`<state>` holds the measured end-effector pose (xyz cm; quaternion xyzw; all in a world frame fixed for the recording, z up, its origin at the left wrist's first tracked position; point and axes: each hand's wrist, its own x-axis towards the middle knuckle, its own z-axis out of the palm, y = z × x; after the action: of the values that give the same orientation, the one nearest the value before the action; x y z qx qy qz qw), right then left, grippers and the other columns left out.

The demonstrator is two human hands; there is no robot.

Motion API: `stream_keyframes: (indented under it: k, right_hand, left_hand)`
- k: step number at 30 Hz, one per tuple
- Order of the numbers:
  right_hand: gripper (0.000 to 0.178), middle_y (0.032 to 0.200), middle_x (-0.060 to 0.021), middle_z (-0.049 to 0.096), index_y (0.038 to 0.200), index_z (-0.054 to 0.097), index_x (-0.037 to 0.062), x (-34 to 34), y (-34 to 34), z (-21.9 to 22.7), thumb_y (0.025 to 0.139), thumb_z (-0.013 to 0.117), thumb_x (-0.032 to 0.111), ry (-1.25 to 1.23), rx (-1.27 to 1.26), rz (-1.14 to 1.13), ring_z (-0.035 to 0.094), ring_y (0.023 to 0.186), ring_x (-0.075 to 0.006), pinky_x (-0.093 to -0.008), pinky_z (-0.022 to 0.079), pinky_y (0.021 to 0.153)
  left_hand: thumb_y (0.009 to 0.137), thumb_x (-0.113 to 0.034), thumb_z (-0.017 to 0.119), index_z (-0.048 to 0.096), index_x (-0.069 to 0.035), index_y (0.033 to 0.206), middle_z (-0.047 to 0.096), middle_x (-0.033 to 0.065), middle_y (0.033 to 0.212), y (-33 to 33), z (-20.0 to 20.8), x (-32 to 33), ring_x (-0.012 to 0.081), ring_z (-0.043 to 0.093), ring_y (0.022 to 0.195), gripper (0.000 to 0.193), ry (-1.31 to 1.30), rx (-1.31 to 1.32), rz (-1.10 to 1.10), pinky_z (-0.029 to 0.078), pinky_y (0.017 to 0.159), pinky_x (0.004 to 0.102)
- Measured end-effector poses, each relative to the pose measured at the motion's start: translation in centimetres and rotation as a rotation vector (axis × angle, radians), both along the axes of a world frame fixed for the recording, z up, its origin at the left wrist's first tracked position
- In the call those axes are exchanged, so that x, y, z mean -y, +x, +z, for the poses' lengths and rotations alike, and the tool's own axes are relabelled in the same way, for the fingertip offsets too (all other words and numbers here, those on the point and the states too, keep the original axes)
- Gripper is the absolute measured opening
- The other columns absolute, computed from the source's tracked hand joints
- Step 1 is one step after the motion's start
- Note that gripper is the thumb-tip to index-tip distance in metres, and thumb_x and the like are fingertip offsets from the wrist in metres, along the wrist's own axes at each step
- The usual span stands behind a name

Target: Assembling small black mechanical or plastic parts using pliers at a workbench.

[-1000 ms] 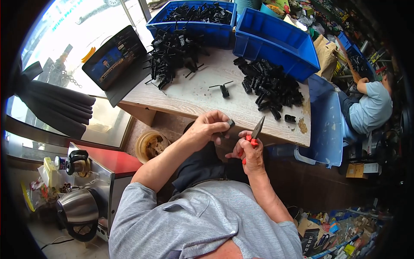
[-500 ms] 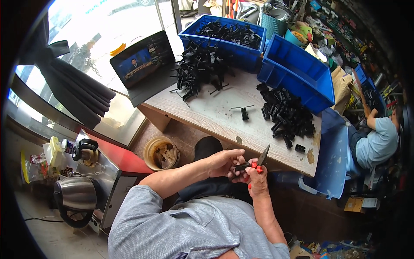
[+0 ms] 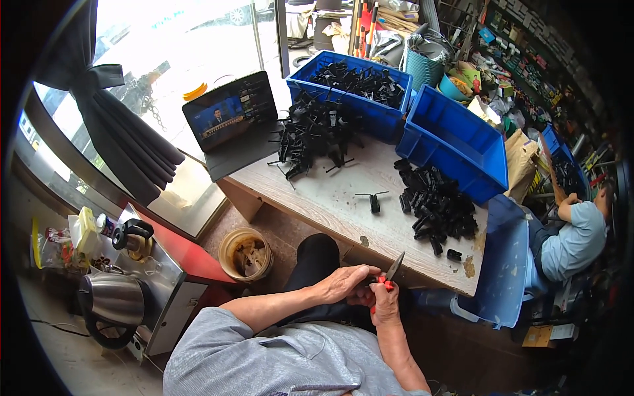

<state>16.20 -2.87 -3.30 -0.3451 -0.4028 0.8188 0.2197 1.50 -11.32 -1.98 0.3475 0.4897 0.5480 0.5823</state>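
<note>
My right hand [image 3: 386,305] is closed round the red handles of a pair of pliers [image 3: 395,266], whose pointed dark jaws stick up and to the right. My left hand [image 3: 342,284] is closed beside it, fingers curled round a small black plastic part that is mostly hidden between the hands. Both hands are above my lap, just short of the table's near edge. On the table [image 3: 317,198], a lone black part with a thin crossbar [image 3: 374,203] lies beyond my hands. A heap of short black parts [image 3: 439,204] is to its right, and a heap of crossbar parts [image 3: 314,135] to its left.
Behind the heaps stand a blue bin of black parts [image 3: 389,99] and another blue bin [image 3: 456,145]. A tablet [image 3: 231,119] leans at the table's left. Below are a bucket [image 3: 228,254] and a kettle [image 3: 119,300]. A person [image 3: 574,237] sits at far right.
The view has tilted, so the table and bins appear lower. My hands have drawn closer together, and the black part in my left hand is now more hidden.
</note>
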Motion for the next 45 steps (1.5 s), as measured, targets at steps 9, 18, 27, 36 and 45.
stream_keyframes:
  k: [9, 18, 27, 36, 45]
  right_hand:
    - [0.011, 0.072, -0.0069, 0.056, 0.090, 0.059, 0.0040, 0.2, -0.2, -0.2, 0.083, 0.056, 0.013, 0.034, 0.023, -0.047, 0.059, 0.060, -0.0182, -0.0467, 0.063, 0.055]
    - [0.009, 0.065, -0.0016, 0.053, 0.078, 0.055, 0.0091, 0.2, -0.4, -1.1, 0.084, 0.059, 0.013, 0.074, 0.097, -0.107, 0.051, 0.050, -0.0119, -0.0277, 0.049, 0.044]
    - [0.013, 0.062, -0.0011, 0.053, 0.073, 0.053, 0.0098, 0.6, -0.4, -1.4, 0.083, 0.062, 0.012, 0.113, 0.181, -0.163, 0.047, 0.047, -0.0113, -0.0262, 0.040, 0.043]
    - [0.014, 0.061, -0.0022, 0.055, 0.072, 0.054, 0.0090, 0.8, -0.4, -2.3, 0.083, 0.063, 0.012, 0.221, 0.221, -0.162, 0.050, 0.048, -0.0114, -0.0260, 0.040, 0.044]
    - [0.010, 0.067, 0.0026, 0.050, 0.085, 0.057, 0.0101, -0.1, -0.2, -0.6, 0.089, 0.063, 0.016, 0.073, 0.058, -0.200, 0.050, 0.055, -0.0083, -0.0259, 0.048, 0.046]
  left_hand:
    - [0.100, -0.026, 0.058, 0.062, -0.001, 0.128, 0.064, 0.0039, 0.080, 1.3, -1.8, -0.4, 0.0099, 0.063, 0.069, 0.037, -0.105, 0.278, 0.142, 0.051, 0.056, 0.0234]
    - [0.087, -0.019, 0.066, 0.063, -0.001, 0.091, 0.057, 0.0057, 0.069, 1.3, -1.3, -1.6, 0.0183, 0.058, 0.056, 0.018, -0.393, 0.564, 0.268, 0.053, 0.055, 0.0342]
    - [0.082, -0.015, 0.064, 0.059, -0.001, 0.073, 0.053, 0.0112, 0.059, 2.1, -3.6, -3.3, 0.0272, 0.055, 0.050, 0.018, -0.512, 0.733, 0.294, 0.056, 0.064, 0.0504]
    - [0.085, -0.014, 0.063, 0.062, -0.003, 0.084, 0.053, 0.0062, 0.061, 2.4, -2.6, -2.3, 0.0222, 0.057, 0.054, 0.011, -0.493, 0.706, 0.319, 0.048, 0.053, 0.0377]
    - [0.103, -0.021, 0.052, 0.053, -0.001, 0.135, 0.071, 0.0070, 0.101, 1.0, -2.0, 0.2, 0.0099, 0.067, 0.082, 0.038, -0.005, 0.226, 0.104, 0.049, 0.064, 0.0226]
